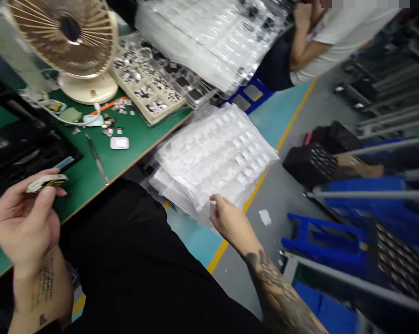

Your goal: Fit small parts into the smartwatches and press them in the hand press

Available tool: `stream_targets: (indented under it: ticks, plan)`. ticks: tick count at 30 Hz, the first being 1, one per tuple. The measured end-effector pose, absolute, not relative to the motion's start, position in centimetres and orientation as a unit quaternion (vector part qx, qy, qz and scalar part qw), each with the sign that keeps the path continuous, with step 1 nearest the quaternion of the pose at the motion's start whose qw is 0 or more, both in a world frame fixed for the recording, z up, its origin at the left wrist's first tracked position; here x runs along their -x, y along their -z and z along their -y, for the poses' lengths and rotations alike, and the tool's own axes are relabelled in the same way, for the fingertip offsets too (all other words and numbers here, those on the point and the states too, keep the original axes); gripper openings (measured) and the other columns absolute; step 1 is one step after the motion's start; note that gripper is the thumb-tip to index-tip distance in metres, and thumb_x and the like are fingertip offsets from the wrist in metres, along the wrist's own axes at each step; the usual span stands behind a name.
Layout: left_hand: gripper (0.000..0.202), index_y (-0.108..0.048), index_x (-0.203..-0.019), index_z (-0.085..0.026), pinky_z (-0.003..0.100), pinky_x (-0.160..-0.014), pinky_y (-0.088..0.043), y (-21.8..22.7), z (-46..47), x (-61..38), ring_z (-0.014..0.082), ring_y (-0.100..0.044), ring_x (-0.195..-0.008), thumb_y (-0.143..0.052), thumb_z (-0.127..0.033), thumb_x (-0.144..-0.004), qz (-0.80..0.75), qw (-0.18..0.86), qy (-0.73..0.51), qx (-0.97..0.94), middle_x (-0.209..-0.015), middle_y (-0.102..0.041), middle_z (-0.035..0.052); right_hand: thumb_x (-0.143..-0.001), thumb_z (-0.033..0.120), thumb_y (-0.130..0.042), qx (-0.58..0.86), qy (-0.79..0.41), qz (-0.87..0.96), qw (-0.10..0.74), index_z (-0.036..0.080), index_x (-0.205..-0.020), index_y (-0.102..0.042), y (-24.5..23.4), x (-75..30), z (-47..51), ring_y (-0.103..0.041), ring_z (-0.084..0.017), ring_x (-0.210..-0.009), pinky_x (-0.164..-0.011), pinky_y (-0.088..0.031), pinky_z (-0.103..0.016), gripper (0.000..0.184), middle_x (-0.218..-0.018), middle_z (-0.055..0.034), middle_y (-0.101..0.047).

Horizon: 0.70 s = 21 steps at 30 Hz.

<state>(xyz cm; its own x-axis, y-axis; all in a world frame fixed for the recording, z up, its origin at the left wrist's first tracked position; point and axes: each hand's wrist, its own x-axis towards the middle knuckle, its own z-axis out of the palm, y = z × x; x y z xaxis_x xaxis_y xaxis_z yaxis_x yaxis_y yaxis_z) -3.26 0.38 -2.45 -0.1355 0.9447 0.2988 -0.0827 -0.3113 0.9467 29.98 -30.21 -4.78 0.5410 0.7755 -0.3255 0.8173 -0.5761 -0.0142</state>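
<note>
My left hand [35, 213] is closed around a small pale casing [47, 183] with yellow and dark parts inside, pinched between thumb and fingers above the bench edge. Its exact kind I cannot make out. Lower and to the right, my right hand [230, 220] has its fingers curled on the near edge of a translucent plastic tray [209, 153]. That tray tops a stack beside the bench, and small white pieces fill several of its pockets. Tweezers [97, 160] lie on the green bench [133, 146], near a small white rounded case [119, 143].
A fan [87, 88] stands on the bench beside a compartment box [150, 113] of small parts. More clear trays [209, 37] are piled behind. Another person's arm [310, 53] is at the top right. Blue frames [327, 239] and metal racks line the floor's right side.
</note>
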Motion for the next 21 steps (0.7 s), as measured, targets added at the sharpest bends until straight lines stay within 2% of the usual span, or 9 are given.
stream_targets:
  ticks: [1,3,5,7,10,12,14,17,21]
  plan:
    - [0.034,-0.088,-0.100,-0.010,0.028,-0.066,-0.058,2.3,-0.2,3.0,0.0185,-0.076,-0.079,-0.101,-0.015,-0.069,-0.410,0.413,-0.640,-0.502,-0.095,-0.086,0.0076,-0.099,0.012,-0.061,-0.864,0.142,-0.482,0.045,0.017,-0.138,-0.068,4.1,-31.0,30.2,-0.076,-0.020,-0.079,-0.069,-0.051,-0.031,0.040,-0.116,-0.0103,-0.081]
    - [0.032,-0.087,-0.104,-0.011,0.023,-0.062,-0.054,2.2,0.2,2.9,0.0123,-0.070,-0.069,-0.102,-0.016,-0.076,-0.410,0.447,-0.636,-0.476,-0.092,-0.084,0.0063,-0.104,0.019,-0.060,-0.827,0.097,-0.550,-0.059,0.020,-0.144,-0.069,2.5,-32.9,29.2,-0.071,-0.016,-0.069,-0.065,-0.054,-0.030,0.041,-0.107,-0.0065,-0.079]
    - [0.030,-0.083,-0.107,-0.013,0.022,-0.059,-0.055,2.2,0.4,3.1,0.0124,-0.071,-0.066,-0.100,-0.025,-0.085,-0.418,0.488,-0.618,-0.453,-0.092,-0.084,0.0065,-0.107,0.027,-0.062,-0.792,0.039,-0.589,-0.156,0.024,-0.142,-0.071,0.9,-34.2,26.4,-0.073,-0.017,-0.072,-0.058,-0.053,-0.028,0.036,-0.107,-0.0063,-0.078]
    - [0.032,-0.077,-0.114,-0.016,0.024,-0.059,-0.059,2.3,0.5,3.2,0.0152,-0.076,-0.067,-0.097,-0.030,-0.093,-0.415,0.521,-0.598,-0.445,-0.097,-0.087,0.0093,-0.107,0.029,-0.070,-0.745,0.000,-0.618,-0.251,0.025,-0.134,-0.073,-0.4,-34.0,21.9,-0.077,-0.018,-0.081,-0.060,-0.056,-0.028,0.027,-0.107,-0.0063,-0.079]
    - [0.046,-0.071,-0.139,-0.019,0.026,-0.061,-0.065,2.1,0.8,3.1,0.0179,-0.081,-0.069,-0.091,-0.031,-0.100,-0.409,0.549,-0.580,-0.441,-0.101,-0.088,0.0098,-0.102,0.021,-0.080,-0.627,0.020,-0.676,-0.386,0.025,-0.127,-0.074,-1.6,-30.7,13.6,-0.080,-0.023,-0.102,-0.081,-0.070,-0.036,0.026,-0.115,-0.0080,-0.079]
    - [0.049,-0.072,-0.144,-0.018,0.027,-0.061,-0.067,1.8,0.9,2.7,0.0191,-0.082,-0.068,-0.090,-0.033,-0.101,-0.415,0.552,-0.579,-0.434,-0.098,-0.088,0.0088,-0.099,0.012,-0.081,-0.536,0.056,-0.713,-0.448,0.026,-0.127,-0.076,-2.0,-27.3,8.4,-0.079,-0.026,-0.116,-0.093,-0.074,-0.044,0.032,-0.126,-0.0102,-0.078]
    - [0.045,-0.075,-0.142,-0.016,0.028,-0.065,-0.070,1.6,1.1,2.5,0.0221,-0.086,-0.076,-0.089,-0.034,-0.102,-0.418,0.563,-0.580,-0.414,-0.101,-0.088,0.0097,-0.098,0.006,-0.079,-0.459,0.099,-0.743,-0.477,0.026,-0.128,-0.079,-2.2,-23.9,4.3,-0.081,-0.026,-0.119,-0.095,-0.076,-0.045,0.037,-0.133,-0.0110,-0.078]
    - [0.052,-0.073,-0.151,-0.018,0.032,-0.078,-0.075,1.6,1.2,2.3,0.0272,-0.090,-0.096,-0.087,-0.033,-0.103,-0.397,0.593,-0.591,-0.376,-0.119,-0.088,0.0134,-0.099,0.002,-0.076,-0.376,0.180,-0.770,-0.483,0.031,-0.136,-0.081,-2.1,-19.8,0.3,-0.083,-0.026,-0.117,-0.090,-0.078,-0.042,0.048,-0.141,-0.0101,-0.078]
    - [0.052,-0.072,-0.155,-0.020,0.037,-0.087,-0.077,1.6,1.2,2.5,0.0271,-0.088,-0.104,-0.084,-0.032,-0.105,-0.375,0.609,-0.601,-0.358,-0.128,-0.087,0.0135,-0.100,0.004,-0.077,-0.335,0.175,-0.799,-0.468,0.037,-0.154,-0.074,-1.5,-17.0,-2.1,-0.083,-0.030,-0.125,-0.102,-0.077,-0.050,0.063,-0.145,-0.0083,-0.081]
